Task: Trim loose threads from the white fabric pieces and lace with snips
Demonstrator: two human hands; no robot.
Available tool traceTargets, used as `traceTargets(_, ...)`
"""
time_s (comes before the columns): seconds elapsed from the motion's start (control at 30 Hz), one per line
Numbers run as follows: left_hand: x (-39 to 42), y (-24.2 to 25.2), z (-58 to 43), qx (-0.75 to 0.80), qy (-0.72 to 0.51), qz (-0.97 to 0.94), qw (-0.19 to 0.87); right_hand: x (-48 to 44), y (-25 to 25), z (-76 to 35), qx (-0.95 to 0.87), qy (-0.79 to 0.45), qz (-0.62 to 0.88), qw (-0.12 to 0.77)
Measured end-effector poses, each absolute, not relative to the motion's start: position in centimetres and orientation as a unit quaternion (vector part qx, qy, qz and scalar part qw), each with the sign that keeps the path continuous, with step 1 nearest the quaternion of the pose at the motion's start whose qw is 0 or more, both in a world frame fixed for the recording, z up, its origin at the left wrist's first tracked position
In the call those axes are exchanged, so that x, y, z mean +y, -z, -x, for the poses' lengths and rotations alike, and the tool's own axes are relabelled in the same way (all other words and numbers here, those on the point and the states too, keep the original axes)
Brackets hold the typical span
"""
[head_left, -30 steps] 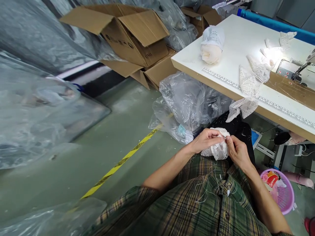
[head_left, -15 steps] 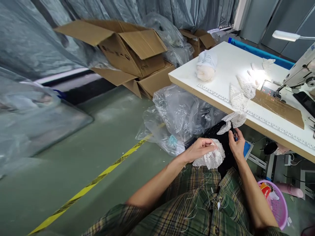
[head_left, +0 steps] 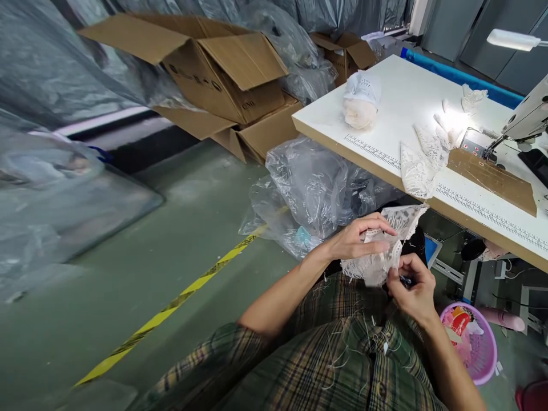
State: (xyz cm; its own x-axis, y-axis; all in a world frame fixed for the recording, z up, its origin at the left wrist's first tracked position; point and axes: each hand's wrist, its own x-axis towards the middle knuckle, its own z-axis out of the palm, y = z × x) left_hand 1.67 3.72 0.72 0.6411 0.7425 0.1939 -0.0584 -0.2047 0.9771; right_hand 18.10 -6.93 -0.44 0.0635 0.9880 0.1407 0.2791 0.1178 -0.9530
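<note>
My left hand (head_left: 362, 240) grips a piece of white lace fabric (head_left: 370, 265) above my lap, the thumb lying over it. My right hand (head_left: 413, 285) is closed at the lace's right edge, thumb and forefinger pinched there. Inside its curled fingers sits a small dark tool (head_left: 406, 281), apparently thread snips, mostly hidden. A further lace piece (head_left: 406, 217) spreads behind my fingers, just below the table edge. More lace pieces (head_left: 419, 168) lie on the white sewing table (head_left: 385, 137), trailing towards the sewing machine (head_left: 528, 120).
A wrapped pale bundle (head_left: 361, 100) rests on the table's left part. Clear plastic bags (head_left: 308, 188) bulge under the table edge, with open cardboard boxes (head_left: 222, 80) behind. At lower right stands a pink basket (head_left: 483, 348). Yellow-black tape (head_left: 180, 299) crosses the floor.
My right hand has come down and towards me from the hanging lace to the held piece's edge. The lace between my hands has been spread out, and my left hand has risen slightly.
</note>
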Motion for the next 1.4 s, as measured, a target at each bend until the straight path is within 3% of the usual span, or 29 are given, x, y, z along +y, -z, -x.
traceTargets(0.23,2.9,0.1,-2.9,0.173,-0.275,-0.647,0.690,-8.5,-1.7,-18.1,-0.633,-0.380,0.512,0.440)
traceTargets(0.67,2.5,0.4,-1.5,0.290,-0.223,-0.682,0.634,-6.9,1.4,-20.5,-0.552,-0.419,0.600,0.399)
traceTargets(1.4,2.4,0.6,-2.0,0.322,-0.207,-0.657,0.649,-5.1,0.9,-19.4,-0.662,-0.312,0.601,0.320)
